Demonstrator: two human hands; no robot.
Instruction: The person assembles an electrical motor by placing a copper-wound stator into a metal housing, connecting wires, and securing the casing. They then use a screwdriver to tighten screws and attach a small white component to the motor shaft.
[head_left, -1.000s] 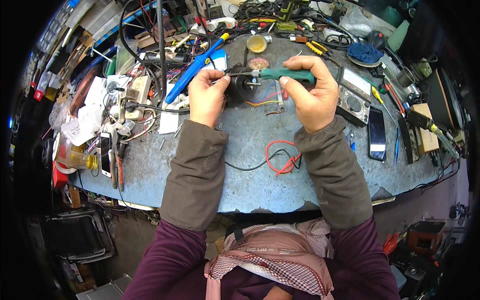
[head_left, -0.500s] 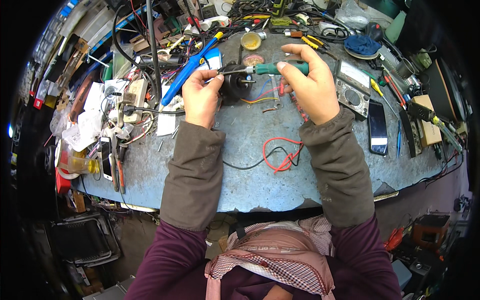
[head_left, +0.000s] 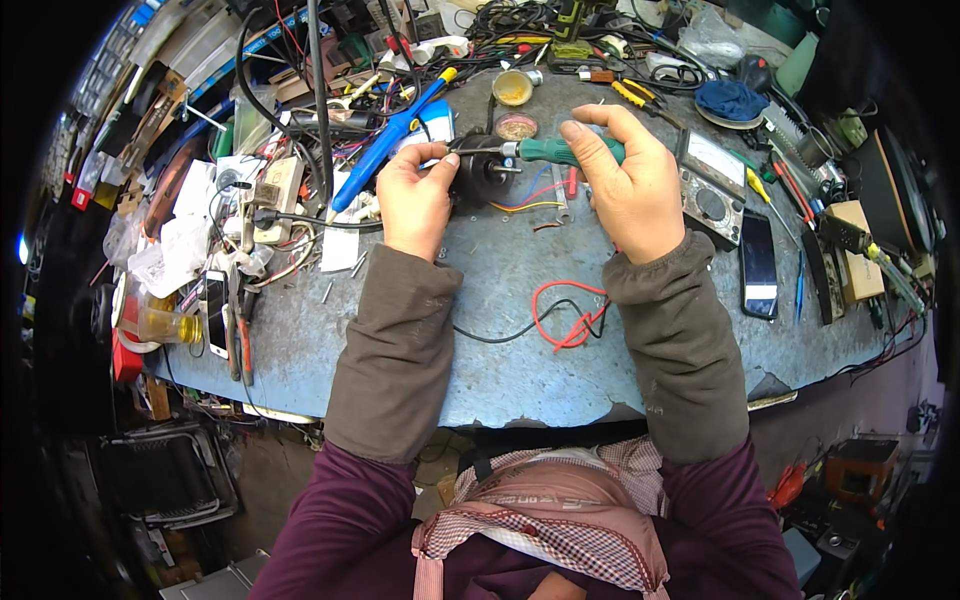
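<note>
Blue worktop [head_left: 500, 390], hands [head_left: 415, 205] nearly closed: right [head_left: 640, 195] around screwdriver [head_left: 550, 150], left at its tip.

We hold both forearms [head_left: 395, 350] forward, left hand [head_left: 416, 208] seemingly in a fingertip pinch, right hand [head_left: 642, 192] curled into a grip

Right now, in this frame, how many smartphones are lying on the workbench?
2 visible: a white phone at the left, beside red-handled pliers, and a black phone at the right, next to the multimeter. Others may be hidden.
</note>
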